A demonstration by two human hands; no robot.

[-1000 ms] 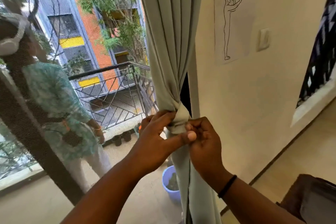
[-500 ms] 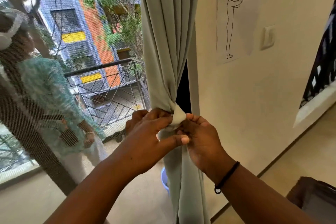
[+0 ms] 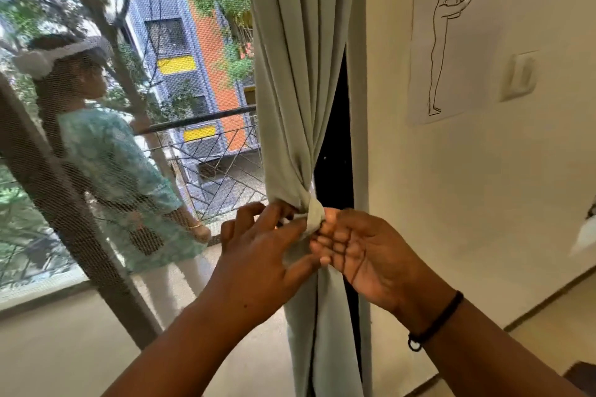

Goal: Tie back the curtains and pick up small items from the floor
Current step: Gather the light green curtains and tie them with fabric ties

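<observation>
A pale grey-green curtain hangs gathered beside the wall, tied into a knot at about waist height. My left hand is at the knot's left side, its thumb and fingertips pinching the fabric just below the knot. My right hand is on the knot's right side with the palm turned toward me and the fingers loosely spread, their tips only touching the knot. A black band circles my right wrist. No small floor items show.
A mesh screen door on the left looks onto a balcony with a railing, where a person stands. On the cream wall at the right hang a line drawing and a light switch.
My view has moved closer to the curtain. Both hands had been pinching the knot tight; my right hand has since loosened and spread its fingers, and my left fingers have spread too.
</observation>
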